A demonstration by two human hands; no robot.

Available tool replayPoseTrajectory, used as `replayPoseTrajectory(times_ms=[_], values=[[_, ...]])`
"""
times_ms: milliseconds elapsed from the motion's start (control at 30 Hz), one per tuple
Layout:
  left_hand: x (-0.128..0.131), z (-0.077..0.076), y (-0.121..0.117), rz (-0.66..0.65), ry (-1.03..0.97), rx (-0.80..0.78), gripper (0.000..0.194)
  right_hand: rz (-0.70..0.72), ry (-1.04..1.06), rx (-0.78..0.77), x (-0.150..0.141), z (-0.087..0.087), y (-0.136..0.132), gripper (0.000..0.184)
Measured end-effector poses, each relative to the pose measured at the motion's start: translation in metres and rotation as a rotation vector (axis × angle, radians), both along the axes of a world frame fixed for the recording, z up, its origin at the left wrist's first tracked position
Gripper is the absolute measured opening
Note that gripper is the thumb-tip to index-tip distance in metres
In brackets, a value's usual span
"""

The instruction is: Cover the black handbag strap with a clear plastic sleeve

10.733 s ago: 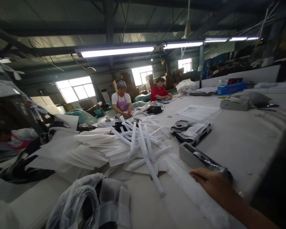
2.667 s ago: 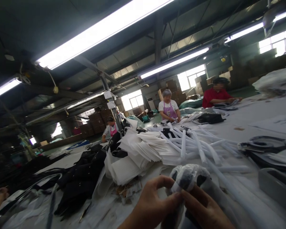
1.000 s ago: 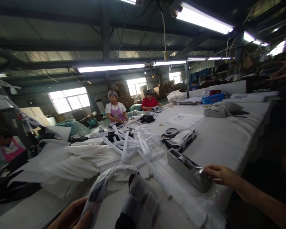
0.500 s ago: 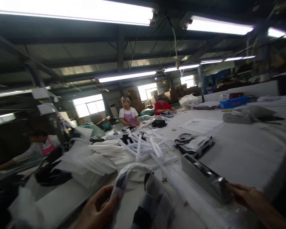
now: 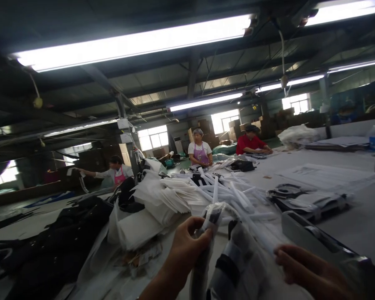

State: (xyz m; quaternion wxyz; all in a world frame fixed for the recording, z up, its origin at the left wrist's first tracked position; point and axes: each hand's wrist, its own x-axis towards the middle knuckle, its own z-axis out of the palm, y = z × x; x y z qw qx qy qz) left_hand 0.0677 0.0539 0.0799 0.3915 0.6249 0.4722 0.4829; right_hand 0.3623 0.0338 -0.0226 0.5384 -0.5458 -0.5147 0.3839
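Note:
My left hand (image 5: 187, 246) pinches the gathered top of a clear plastic bag (image 5: 237, 266) with a dark garment inside, holding it up low in the view. To the bag's right, my right hand (image 5: 300, 266) has its fingers pointing at the plastic. Whether they hold anything is hidden by blur. A grey tape dispenser (image 5: 312, 239) lies on the white table (image 5: 362, 208) just behind my right hand.
White rolled tubes (image 5: 234, 193) and a pile of folded white sheets (image 5: 162, 200) lie behind the bag. Dark garments (image 5: 81, 233) cover the left. Bagged items (image 5: 303, 200) and papers (image 5: 328, 177) lie right. Three people (image 5: 200, 152) (image 5: 251, 143) (image 5: 117, 173) work at the far side.
My right hand has come off the tape dispenser and moved left to the bag. My left hand has lifted the bag's top higher. The view has swung left.

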Motion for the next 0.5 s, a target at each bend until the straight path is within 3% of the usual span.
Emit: replayPoseTrajectory(times_ms=[100,200,267,400,500], values=[[0.005,0.002,-0.005,0.033,0.054,0.053,0.026,0.262,0.097,0.094,-0.069,0.055,-0.009,0.042],[0.009,0.002,-0.008,0.052,0.083,0.138,0.020,0.300,0.103,0.185,-0.109,0.086,-0.006,0.038],[0.010,0.002,-0.010,0.084,0.110,0.182,0.020,0.298,0.065,0.213,-0.119,0.089,0.001,0.038],[0.011,0.002,-0.014,0.167,0.187,0.214,0.020,0.272,-0.013,0.160,-0.121,0.079,0.015,0.040],[0.010,0.001,-0.015,0.158,0.197,0.226,0.017,0.271,-0.018,0.144,-0.121,0.076,0.019,0.044]])
